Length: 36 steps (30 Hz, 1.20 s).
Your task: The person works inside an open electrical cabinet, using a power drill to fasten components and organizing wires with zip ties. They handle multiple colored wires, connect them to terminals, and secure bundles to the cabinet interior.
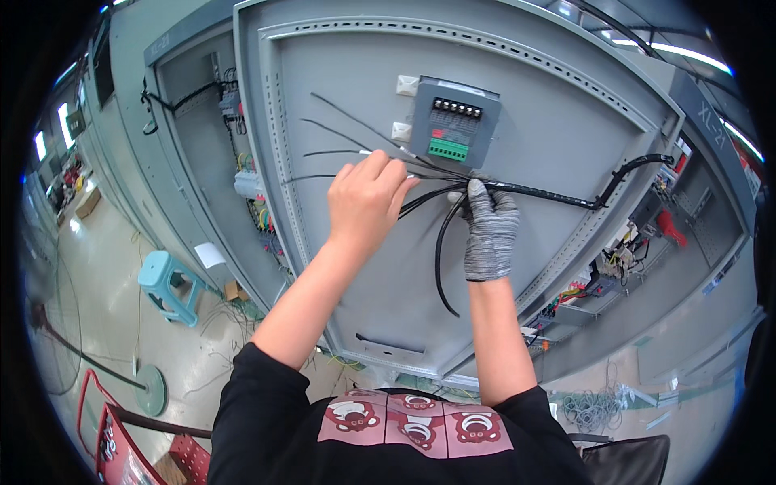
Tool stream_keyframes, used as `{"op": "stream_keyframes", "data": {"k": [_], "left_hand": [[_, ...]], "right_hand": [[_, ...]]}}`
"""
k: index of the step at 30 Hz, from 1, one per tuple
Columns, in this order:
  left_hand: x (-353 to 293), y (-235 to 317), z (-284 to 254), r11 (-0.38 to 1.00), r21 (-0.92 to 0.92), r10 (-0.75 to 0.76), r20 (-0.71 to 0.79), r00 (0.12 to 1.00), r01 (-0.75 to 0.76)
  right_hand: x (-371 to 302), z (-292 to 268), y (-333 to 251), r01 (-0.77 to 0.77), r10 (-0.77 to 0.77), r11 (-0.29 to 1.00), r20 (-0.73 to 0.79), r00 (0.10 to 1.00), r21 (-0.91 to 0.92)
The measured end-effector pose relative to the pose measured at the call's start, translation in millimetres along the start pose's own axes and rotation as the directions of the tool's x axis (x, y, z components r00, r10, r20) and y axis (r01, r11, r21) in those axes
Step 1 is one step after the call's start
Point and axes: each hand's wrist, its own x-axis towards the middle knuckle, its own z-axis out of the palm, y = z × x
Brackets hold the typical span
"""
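Note:
In front of me is the inner face of a grey cabinet door (pixel 388 299). My right hand (pixel 491 230), in a grey knitted glove, grips a black cable bundle (pixel 550 193) where it splits into loose strands. My bare left hand (pixel 368 202) is closed, thumb against fingers, on a thin black wire of that fan; the exact pinch point is partly hidden. Several other black wires (pixel 343 130) spread up and left past it, some with white sleeves. One thicker black cable (pixel 440 263) hangs below my right hand. Just above sits a dark panel meter (pixel 457 121) with a green terminal block (pixel 447 149).
Two white square mounts (pixel 402 131) sit left of the meter. Open cabinets with wiring flank the door, one left (pixel 202 121) and one right (pixel 647 242). A blue stool (pixel 170 279) stands at left, a red cart (pixel 121 449) lower left, and tangled wire (pixel 592 411) lies lower right.

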Motion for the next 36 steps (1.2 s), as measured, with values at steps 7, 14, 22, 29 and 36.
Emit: {"op": "stream_keyframes", "data": {"k": [7, 14, 22, 29, 36], "left_hand": [[13, 4, -1, 0.917, -0.014, 0.400, 0.025, 0.916, -0.399], [16, 1, -6, 0.887, 0.041, 0.457, 0.067, 0.887, -0.461], [22, -17, -17, 0.932, -0.008, 0.352, 0.261, 0.899, -0.363], [7, -5, 3, 0.974, 0.134, 0.134, 0.309, 0.941, -0.182], [0, -12, 4, 0.992, -0.093, 0.113, 0.313, 0.943, -0.088]], "right_hand": [[-2, -2, 3, 0.009, -0.009, 0.999, 0.005, 1.000, 0.049], [-7, -7, 1, 0.055, -0.061, 0.993, 0.050, 0.997, 0.099], [-6, -10, 3, 0.055, -0.071, 0.985, 0.094, 0.993, 0.166], [-2, -2, 13, 0.076, -0.076, 0.997, -0.026, 0.997, -0.020], [-2, -7, 10, 0.085, -0.085, 0.996, 0.010, 0.996, 0.001]]}}
